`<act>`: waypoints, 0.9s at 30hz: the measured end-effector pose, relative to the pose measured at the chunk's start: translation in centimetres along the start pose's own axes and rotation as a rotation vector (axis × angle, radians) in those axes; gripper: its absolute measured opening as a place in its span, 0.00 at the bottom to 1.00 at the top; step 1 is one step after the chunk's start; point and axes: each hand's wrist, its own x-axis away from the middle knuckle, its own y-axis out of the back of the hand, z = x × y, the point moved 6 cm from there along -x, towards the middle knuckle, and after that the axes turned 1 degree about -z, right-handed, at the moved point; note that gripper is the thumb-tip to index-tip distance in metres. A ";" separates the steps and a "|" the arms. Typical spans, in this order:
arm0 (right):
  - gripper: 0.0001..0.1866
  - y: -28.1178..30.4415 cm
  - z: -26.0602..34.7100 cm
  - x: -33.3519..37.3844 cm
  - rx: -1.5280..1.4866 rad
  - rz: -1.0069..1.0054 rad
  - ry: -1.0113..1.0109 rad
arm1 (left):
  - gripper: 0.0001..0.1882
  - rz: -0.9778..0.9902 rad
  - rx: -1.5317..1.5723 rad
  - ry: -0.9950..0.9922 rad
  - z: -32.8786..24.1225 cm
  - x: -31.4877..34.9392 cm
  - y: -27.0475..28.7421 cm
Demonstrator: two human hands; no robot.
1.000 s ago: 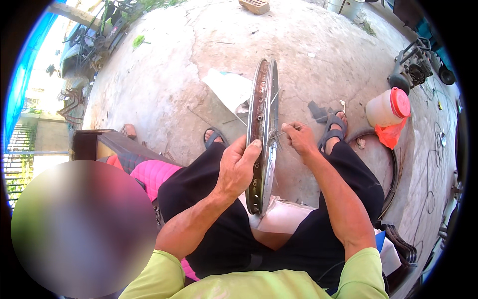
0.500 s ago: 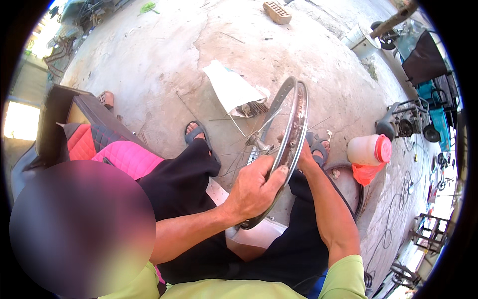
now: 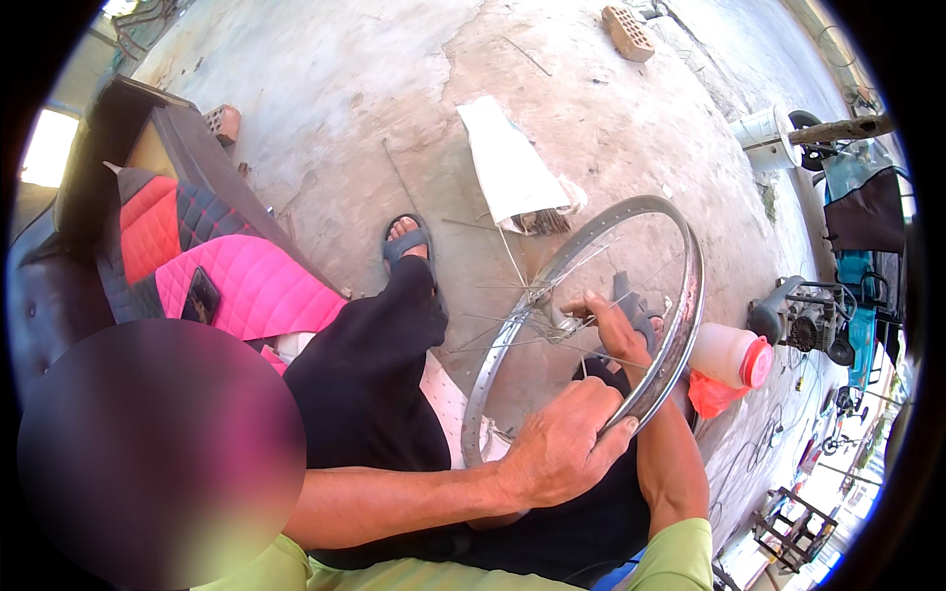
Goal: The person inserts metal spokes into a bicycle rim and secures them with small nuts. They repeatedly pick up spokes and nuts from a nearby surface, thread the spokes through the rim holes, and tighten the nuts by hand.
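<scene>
Gripping a bare metal wheel rim (image 3: 693, 286) at its near edge, the person's left hand (image 3: 567, 443) curls its fingers over the inner side, thumb against the outer. The rim stands tilted above the lap, between the knees, a little right of centre. Seen through the ring, the right hand (image 3: 616, 330) has its fingertips at the hub (image 3: 540, 295); whether they pinch anything there, one cannot tell. Thin spokes (image 3: 493, 345) fan loosely out from the hub, several jutting past the rim on the left.

Below are black trousers (image 3: 374, 394). To the left, a dark phone (image 3: 200, 297) lies on a pink quilted pad (image 3: 261, 291). On the right is a pale jar (image 3: 711, 355) with a red lid (image 3: 758, 361). Beyond a sandalled foot (image 3: 412, 241), a white sack (image 3: 507, 167) with thin rods (image 3: 542, 223) at its mouth lies on concrete (image 3: 325, 128). Farthest sits a holed brick (image 3: 629, 34).
</scene>
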 end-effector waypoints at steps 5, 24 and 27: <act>0.31 -0.6 -1.6 -1.3 -0.024 0.020 0.029 | 0.10 0.025 0.029 0.059 0.1 0.2 0.5; 0.29 1.6 -2.5 -1.5 0.276 -0.219 -0.144 | 0.10 0.039 0.045 0.036 0.3 0.2 0.6; 0.21 2.0 -3.7 -1.3 -0.013 -0.357 -0.078 | 0.10 0.040 0.042 0.023 0.5 0.2 0.4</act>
